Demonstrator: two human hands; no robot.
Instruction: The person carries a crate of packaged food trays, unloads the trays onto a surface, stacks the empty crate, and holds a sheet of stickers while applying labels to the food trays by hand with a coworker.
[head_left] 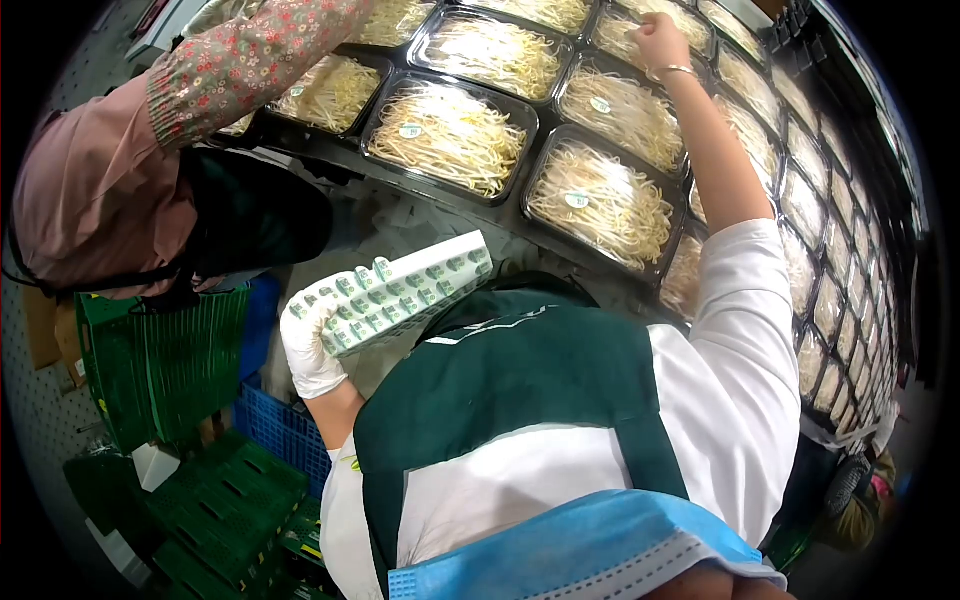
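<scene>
My left hand (312, 335), in a white glove, is wrapped around a thick stack of sticker sheets (410, 290) printed with rows of green and white labels. My right hand (663, 42) is bare, with a bangle at the wrist. It reaches over the far rows of packed trays with its fingers curled together; whatever they pinch, if anything, is hidden. Below it, a black tray of bean sprouts (625, 108) bears a round label. Nearer to me, another tray of bean sprouts (600, 205) has the same label on its clear film.
At the left a co-worker in a flowered sleeve (240, 65) leans over the trays. Green crates (190, 370) and a blue crate (290, 435) stand at lower left. Many more filled trays (835, 240) run along the right side.
</scene>
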